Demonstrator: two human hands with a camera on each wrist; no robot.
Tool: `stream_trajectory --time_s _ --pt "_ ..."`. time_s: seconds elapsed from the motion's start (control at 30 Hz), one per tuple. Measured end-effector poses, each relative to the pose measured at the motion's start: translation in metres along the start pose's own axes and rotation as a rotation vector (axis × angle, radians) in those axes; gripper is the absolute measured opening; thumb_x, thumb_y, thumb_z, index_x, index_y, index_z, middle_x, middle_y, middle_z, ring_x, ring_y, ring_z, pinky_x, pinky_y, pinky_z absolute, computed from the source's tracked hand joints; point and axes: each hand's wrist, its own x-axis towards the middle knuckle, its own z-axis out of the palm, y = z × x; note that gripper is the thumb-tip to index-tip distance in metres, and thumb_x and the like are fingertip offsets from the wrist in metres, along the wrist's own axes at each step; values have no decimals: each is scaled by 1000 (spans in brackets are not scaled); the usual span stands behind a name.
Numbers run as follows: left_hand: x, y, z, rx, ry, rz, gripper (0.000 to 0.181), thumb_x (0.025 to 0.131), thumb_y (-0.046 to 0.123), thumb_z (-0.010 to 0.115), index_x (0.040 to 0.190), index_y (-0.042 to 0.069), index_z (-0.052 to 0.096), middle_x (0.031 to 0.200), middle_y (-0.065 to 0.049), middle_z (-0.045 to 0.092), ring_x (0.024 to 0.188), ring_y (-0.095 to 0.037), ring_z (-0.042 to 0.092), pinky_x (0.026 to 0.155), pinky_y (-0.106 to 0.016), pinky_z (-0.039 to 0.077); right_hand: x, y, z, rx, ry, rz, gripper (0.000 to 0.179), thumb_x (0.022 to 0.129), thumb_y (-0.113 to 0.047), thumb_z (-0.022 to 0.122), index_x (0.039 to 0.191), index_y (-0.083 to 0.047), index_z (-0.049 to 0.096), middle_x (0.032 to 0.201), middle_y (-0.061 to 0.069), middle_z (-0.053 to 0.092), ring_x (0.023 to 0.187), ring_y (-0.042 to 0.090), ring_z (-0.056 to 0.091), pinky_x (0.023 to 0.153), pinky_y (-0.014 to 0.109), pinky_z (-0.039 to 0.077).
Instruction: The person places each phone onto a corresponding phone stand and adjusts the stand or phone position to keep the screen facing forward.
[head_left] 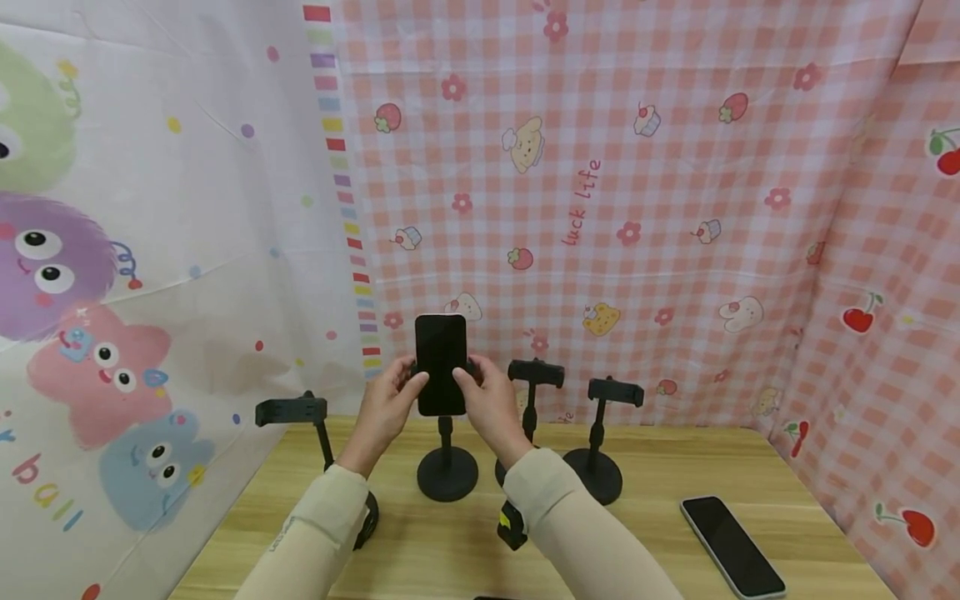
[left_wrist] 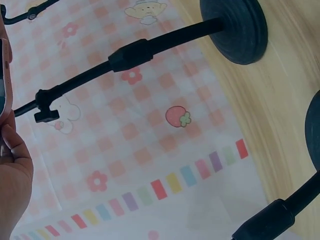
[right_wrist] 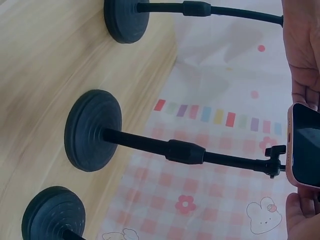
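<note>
A smartphone (head_left: 441, 365) with a dark screen stands upright at the top of a black phone stand (head_left: 447, 475). My left hand (head_left: 386, 402) grips its left side, thumb on the front edge and fingers curled behind. On the other side my right hand (head_left: 491, 404) holds the right edge the same way. The stand's clamp is mostly hidden behind the phone and fingers. In the right wrist view, a pinkish edge of the smartphone (right_wrist: 292, 150) shows beside the stand's adjusting knob (right_wrist: 272, 160). The left wrist view catches only part of my left hand (left_wrist: 16, 182).
Another phone stand (head_left: 291, 410) is at the left, and two more stands, one with its holder (head_left: 615, 392) at the far right, stand to the right. A second smartphone (head_left: 731, 546) lies on the wooden table (head_left: 645, 558). A black-and-yellow object (head_left: 512, 527) sits by the right sleeve.
</note>
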Motion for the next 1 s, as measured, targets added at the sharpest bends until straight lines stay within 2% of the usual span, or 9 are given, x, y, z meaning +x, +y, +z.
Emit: stream_trajectory --time_s 0.3,0.47,0.7,1.0 --pt "2 -3 2 -5 -3 5 41 101 28 60 135 5 55 115 -13 66 98 -26 59 92 -46 51 3 3 0 -21 10 -39 40 101 -29 59 136 -10 58 117 7 65 99 23 61 90 42 52" --pt "5 -5 4 21 9 22 40 101 28 60 134 7 56 113 -12 67 97 -24 60 90 -44 51 5 5 0 -40 15 -52 39 101 -29 59 136 -10 58 115 7 65 98 22 61 87 42 53" --pt "8 -6 5 -4 9 16 40 101 28 59 136 8 56 121 -12 66 106 -26 63 93 -47 50 7 4 0 -38 23 -70 39 101 -29 59 136 -11 58 112 6 66 97 22 62 84 41 53" --pt "10 -7 1 36 -7 -12 46 102 31 58 140 6 52 134 -16 60 123 -30 57 101 -48 45 9 5 2 -20 22 -43 41 101 -30 60 136 -11 58 115 6 65 102 22 62 88 42 53"
